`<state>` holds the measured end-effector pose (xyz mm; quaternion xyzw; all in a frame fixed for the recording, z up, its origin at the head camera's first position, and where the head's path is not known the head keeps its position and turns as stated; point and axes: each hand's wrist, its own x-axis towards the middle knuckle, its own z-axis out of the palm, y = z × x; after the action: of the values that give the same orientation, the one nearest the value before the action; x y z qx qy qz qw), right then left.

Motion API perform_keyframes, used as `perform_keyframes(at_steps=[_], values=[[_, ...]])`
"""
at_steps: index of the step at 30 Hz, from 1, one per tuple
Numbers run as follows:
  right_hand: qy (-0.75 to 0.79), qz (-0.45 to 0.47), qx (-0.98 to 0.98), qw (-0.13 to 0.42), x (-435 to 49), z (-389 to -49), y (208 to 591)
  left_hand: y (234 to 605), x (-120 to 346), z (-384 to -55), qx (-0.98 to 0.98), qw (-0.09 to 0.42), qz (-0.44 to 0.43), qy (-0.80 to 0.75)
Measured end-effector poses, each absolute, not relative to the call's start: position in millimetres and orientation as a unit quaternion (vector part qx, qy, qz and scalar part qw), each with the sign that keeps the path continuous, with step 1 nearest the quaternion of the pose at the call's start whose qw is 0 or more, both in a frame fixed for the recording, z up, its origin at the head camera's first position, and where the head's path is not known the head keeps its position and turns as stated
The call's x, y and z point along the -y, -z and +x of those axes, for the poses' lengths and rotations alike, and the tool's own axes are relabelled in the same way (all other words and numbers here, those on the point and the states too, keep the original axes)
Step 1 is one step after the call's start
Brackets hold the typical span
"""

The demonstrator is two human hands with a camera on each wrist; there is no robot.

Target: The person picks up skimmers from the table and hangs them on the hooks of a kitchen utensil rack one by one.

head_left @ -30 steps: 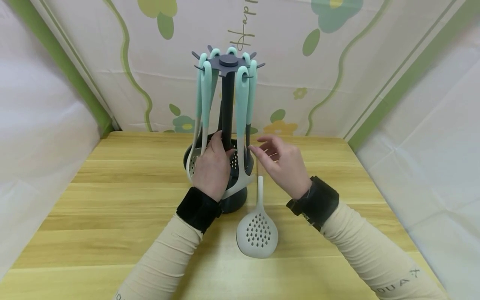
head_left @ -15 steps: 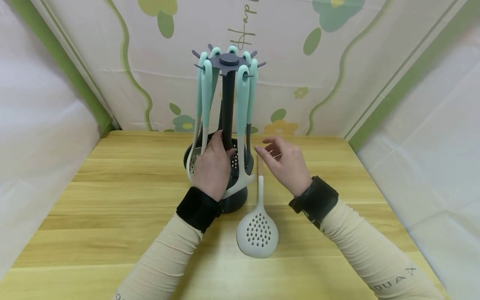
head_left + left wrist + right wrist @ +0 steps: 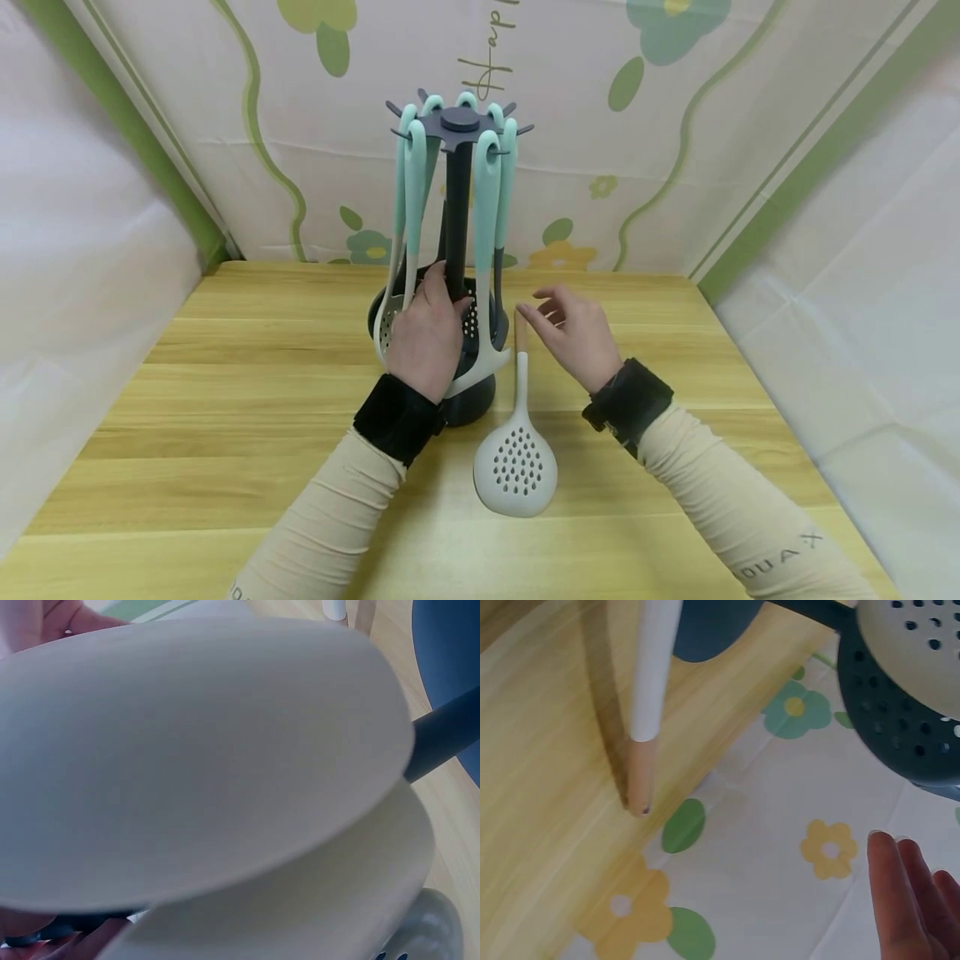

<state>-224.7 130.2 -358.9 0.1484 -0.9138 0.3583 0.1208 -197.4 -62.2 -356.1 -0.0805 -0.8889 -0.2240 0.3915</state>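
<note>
My left hand (image 3: 426, 337) grips the lower part of the dark pole of a rotating-style utensil stand (image 3: 458, 217) in the head view. Around it hang several kitchen utensils with mint-green handles (image 3: 486, 208). A pale utensil head (image 3: 202, 757) fills most of the left wrist view and hides much of that hand. My right hand (image 3: 581, 337) hovers at the stand's right, fingers loosely bent and holding nothing. Just left of its fingertips is the wooden handle end (image 3: 642, 776) of a white skimmer (image 3: 515, 471), which lies on the table with its perforated head towards me.
The stand's round dark base (image 3: 468, 404) rests on the wooden table (image 3: 247, 450). Behind the table's far edge hangs a flower-printed cloth (image 3: 570, 192). White cloth walls (image 3: 870, 317) rise at both sides.
My right hand has drawn slightly right and down, away from the hanging utensils, uncovering more of the skimmer's wooden handle. My left hand stays on the pole.
</note>
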Motion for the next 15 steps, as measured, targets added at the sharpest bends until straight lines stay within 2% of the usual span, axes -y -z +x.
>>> perform_keyframes(at_steps=[15], values=[[-0.329, 0.117, 0.932, 0.096, -141, -232, 382, 357, 62, -197, 0.888, 0.4, -0.071, 0.217]])
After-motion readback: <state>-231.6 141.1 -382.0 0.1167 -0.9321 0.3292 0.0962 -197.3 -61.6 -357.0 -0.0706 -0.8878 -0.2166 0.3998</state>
